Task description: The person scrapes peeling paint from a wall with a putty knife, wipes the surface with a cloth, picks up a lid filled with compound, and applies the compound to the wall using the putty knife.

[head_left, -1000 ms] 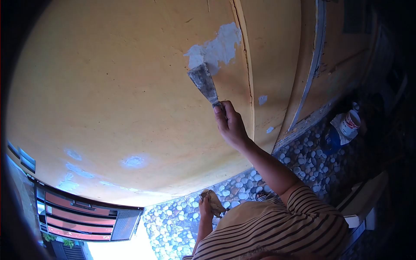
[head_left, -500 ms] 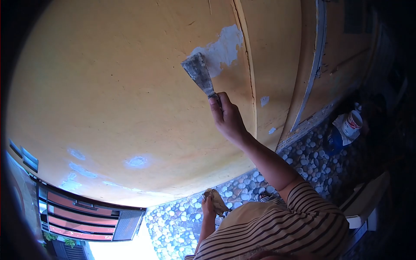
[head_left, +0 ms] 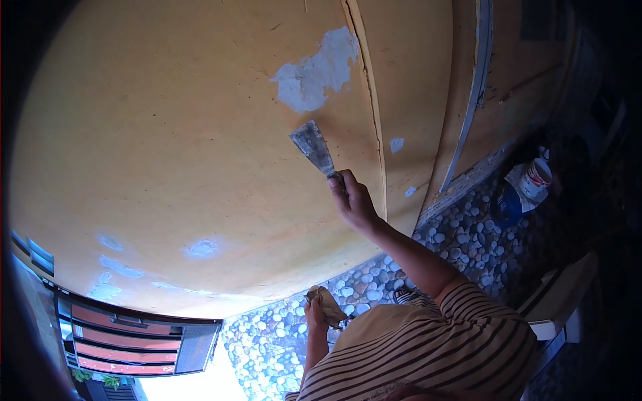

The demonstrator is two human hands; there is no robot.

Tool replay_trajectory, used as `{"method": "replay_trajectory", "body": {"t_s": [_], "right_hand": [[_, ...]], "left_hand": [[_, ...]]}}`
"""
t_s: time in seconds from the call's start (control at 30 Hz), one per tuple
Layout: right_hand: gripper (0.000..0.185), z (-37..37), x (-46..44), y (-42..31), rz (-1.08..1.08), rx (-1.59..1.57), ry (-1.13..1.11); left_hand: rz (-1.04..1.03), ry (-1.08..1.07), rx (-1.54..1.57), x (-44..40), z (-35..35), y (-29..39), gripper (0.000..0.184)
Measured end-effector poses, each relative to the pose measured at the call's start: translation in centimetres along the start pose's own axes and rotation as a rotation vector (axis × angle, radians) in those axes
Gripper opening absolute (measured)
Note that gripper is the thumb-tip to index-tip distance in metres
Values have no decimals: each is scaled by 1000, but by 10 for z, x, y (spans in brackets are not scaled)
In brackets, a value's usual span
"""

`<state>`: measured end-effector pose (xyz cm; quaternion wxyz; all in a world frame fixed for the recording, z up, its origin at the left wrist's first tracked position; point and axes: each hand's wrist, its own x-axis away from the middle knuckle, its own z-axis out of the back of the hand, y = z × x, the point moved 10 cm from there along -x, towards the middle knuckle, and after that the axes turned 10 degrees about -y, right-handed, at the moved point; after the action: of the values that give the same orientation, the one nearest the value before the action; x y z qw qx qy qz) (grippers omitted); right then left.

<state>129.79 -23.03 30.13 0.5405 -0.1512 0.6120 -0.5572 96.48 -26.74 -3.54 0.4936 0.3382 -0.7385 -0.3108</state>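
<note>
My right hand (head_left: 354, 204) is closed around the handle of a putty knife (head_left: 313, 144), whose wide, stained blade points up and left. The blade is just below a whitish patch (head_left: 307, 83) on the yellow wall (head_left: 167, 167), apart from it in the picture; whether it touches the wall I cannot tell. Low beside my striped shirt, my left hand (head_left: 314, 314) grips a crumpled, pale, stained bag or cloth (head_left: 328, 306). What lies inside it is hidden. Smaller whitish patches (head_left: 396, 144) show nearer the raised wall edge.
A pebbled floor (head_left: 267, 347) runs along the wall's foot. White tub (head_left: 536, 178) and a blue container (head_left: 506, 207) stand at the right. A pale chair-like object (head_left: 558, 301) is at the lower right, a red slatted gate (head_left: 127, 341) at the lower left.
My right hand has drawn the putty knife down, away from the whitish patch its blade overlapped before. The patch now shows whole. The view has shifted slightly; my left hand still holds the crumpled item.
</note>
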Motion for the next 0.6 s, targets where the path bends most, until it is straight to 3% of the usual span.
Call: {"method": "replay_trajectory", "body": {"t_s": [0.17, 0.37, 0.6], "right_hand": [[27, 22, 8, 57, -65, -19, 109], [30, 54, -37, 25, -15, -166, 115], [33, 38, -3, 60, -116, -178, 72]], "left_hand": [[32, 42, -40, 5, 10, -6, 31], [38, 24, -47, 10, -10, 3, 30], [16, 4, -64, 8, -20, 9, 28]]}}
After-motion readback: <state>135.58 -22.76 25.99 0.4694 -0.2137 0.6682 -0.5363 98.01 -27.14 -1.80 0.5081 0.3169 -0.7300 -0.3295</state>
